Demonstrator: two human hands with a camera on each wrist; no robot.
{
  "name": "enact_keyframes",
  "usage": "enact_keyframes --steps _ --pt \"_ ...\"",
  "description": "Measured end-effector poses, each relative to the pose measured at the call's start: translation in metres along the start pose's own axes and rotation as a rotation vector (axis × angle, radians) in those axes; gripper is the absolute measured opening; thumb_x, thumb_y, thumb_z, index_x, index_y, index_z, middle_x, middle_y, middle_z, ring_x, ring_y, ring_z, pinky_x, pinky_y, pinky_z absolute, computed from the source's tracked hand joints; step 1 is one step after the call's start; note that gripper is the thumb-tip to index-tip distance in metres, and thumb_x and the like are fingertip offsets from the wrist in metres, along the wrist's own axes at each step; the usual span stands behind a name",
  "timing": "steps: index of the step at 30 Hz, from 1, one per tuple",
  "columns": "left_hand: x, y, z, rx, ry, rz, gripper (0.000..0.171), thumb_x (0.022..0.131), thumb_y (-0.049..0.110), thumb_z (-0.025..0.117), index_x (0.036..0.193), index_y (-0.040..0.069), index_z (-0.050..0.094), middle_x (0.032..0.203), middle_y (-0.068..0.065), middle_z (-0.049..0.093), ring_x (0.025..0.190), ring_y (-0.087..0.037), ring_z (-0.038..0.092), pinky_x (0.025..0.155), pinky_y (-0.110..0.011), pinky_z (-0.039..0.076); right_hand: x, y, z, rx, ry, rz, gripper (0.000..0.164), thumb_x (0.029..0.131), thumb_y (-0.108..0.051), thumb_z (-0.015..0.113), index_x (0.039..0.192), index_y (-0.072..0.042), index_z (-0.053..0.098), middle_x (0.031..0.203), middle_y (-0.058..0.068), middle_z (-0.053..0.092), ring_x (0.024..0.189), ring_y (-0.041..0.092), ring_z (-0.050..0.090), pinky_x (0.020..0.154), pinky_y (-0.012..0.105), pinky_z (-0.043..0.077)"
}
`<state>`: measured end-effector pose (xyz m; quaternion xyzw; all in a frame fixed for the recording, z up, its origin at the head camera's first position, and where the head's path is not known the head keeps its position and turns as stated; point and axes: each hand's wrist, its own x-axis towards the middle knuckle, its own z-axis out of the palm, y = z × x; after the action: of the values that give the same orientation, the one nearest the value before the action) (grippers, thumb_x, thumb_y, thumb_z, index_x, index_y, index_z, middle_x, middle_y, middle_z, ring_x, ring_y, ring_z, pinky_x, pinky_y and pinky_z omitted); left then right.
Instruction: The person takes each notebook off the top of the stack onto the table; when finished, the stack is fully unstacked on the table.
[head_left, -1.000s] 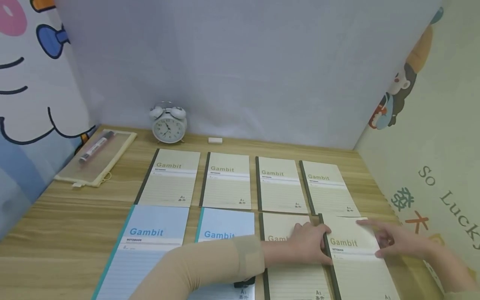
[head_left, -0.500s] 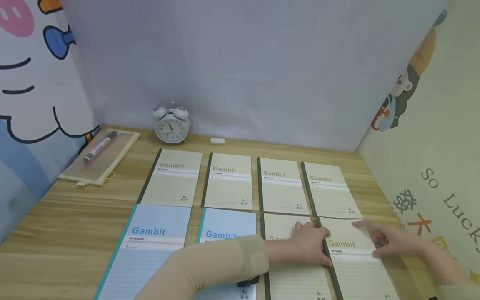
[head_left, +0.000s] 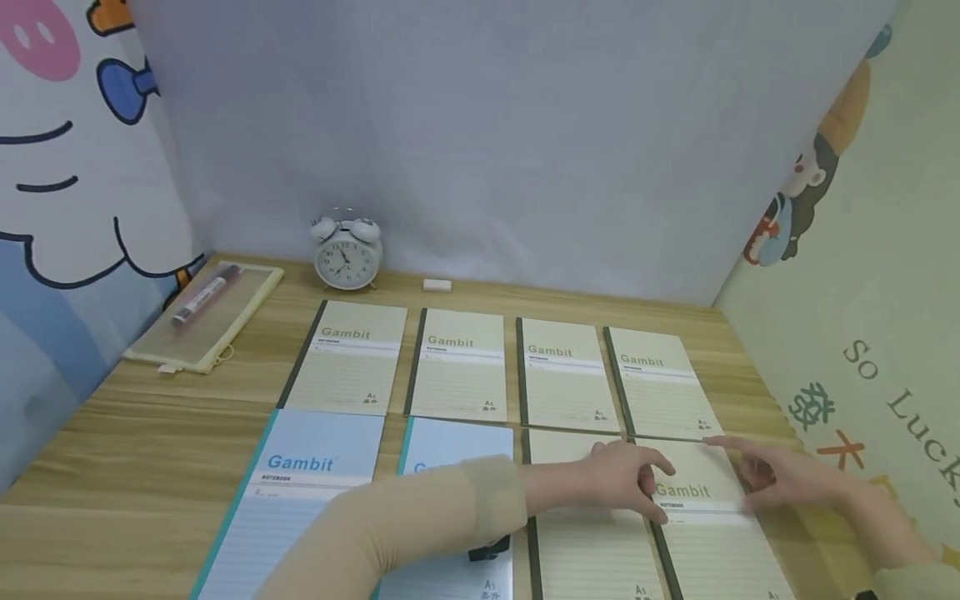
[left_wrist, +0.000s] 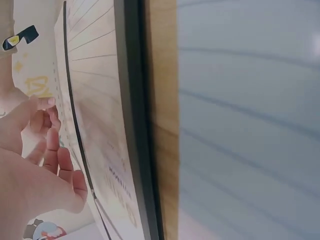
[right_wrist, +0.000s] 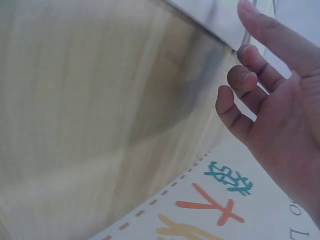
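Observation:
A cream A5 notebook (head_left: 720,542) with a dark spine lies flat at the front right of the table. My left hand (head_left: 618,479) reaches across the neighbouring cream notebook (head_left: 588,542), its thumb and index finger spread apart over the spine side of the front-right one. At that notebook's opposite edge is my right hand (head_left: 795,479), index fingertip by the top corner and thumb by the side. The left wrist view has the left hand (left_wrist: 35,185) hovering beside the notebooks with nothing in its grasp. In the right wrist view, the right hand's (right_wrist: 285,105) fingers bend loosely, holding nothing.
Several cream notebooks (head_left: 457,367) form a back row. Two blue notebooks (head_left: 300,500) lie front left, one partly under the left sleeve (head_left: 420,517). Behind stand a white alarm clock (head_left: 347,258) and a small white block (head_left: 437,285). A mesh pouch (head_left: 247,312) with a marker (head_left: 202,300) lies far left.
The front-right notebook has shifted slightly left and now sits just below the back-row one. My left fingers have come away from its spine. The right hand stays by its edge.

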<state>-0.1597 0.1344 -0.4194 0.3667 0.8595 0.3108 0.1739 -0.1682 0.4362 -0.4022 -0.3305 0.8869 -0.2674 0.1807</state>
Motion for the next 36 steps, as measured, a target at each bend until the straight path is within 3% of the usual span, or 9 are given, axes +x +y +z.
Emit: enact_keyframes --steps 8,15,21,25,29,36 --pt "-0.021 -0.012 -0.026 0.025 -0.01 0.195 0.056 0.08 0.037 0.075 0.129 0.022 0.055 0.087 0.017 0.064 0.087 0.002 0.053 0.076 -0.012 0.038 0.015 -0.019 -0.02 -0.093 0.022 0.033 0.074 0.08 -0.019 0.074 0.143 -0.008 0.037 0.078 -0.007 0.049 0.065 0.0 0.044 0.052 0.021 0.039" --pt "-0.048 -0.026 -0.059 -0.013 -0.063 0.291 0.054 0.081 0.032 0.075 0.13 0.019 0.055 0.093 0.009 0.065 0.096 -0.004 0.054 0.086 -0.014 0.04 0.028 -0.033 -0.035 -0.165 0.086 0.04 0.07 0.082 -0.016 0.073 0.143 -0.009 0.038 0.083 -0.003 0.048 0.069 0.0 0.042 0.055 0.021 0.039" --pt "-0.076 -0.038 -0.097 0.01 -0.076 0.336 0.056 0.081 0.032 0.075 0.131 0.018 0.055 0.09 0.015 0.061 0.099 0.0 0.051 0.091 -0.017 0.043 0.04 -0.045 -0.044 -0.195 0.151 0.032 0.071 0.081 -0.019 0.074 0.142 -0.012 0.04 0.083 -0.002 0.048 0.068 0.003 0.044 0.056 0.021 0.04" --pt "-0.101 -0.05 -0.121 0.041 -0.053 0.336 0.057 0.08 0.033 0.075 0.131 0.019 0.054 0.093 0.017 0.058 0.099 -0.002 0.049 0.092 -0.022 0.042 0.047 -0.052 -0.046 -0.211 0.192 0.051 0.069 0.082 -0.022 0.074 0.142 -0.015 0.041 0.083 0.0 0.049 0.067 0.003 0.044 0.056 0.02 0.04" --pt "-0.129 -0.067 -0.14 0.094 0.007 0.288 0.053 0.081 0.034 0.074 0.13 0.024 0.055 0.095 0.02 0.057 0.096 -0.003 0.047 0.086 -0.025 0.041 0.054 -0.058 -0.046 -0.248 0.235 0.062 0.064 0.084 -0.024 0.072 0.141 -0.016 0.042 0.087 -0.001 0.05 0.069 0.002 0.045 0.056 0.021 0.042" --pt "-0.179 -0.094 -0.176 0.206 0.198 0.186 0.052 0.081 0.032 0.075 0.128 0.021 0.057 0.098 0.016 0.06 0.101 -0.009 0.05 0.099 -0.041 0.037 0.066 -0.071 -0.047 -0.335 0.345 0.091 0.056 0.088 -0.021 0.067 0.139 -0.011 0.044 0.099 0.005 0.056 0.079 0.011 0.05 0.058 0.026 0.043"
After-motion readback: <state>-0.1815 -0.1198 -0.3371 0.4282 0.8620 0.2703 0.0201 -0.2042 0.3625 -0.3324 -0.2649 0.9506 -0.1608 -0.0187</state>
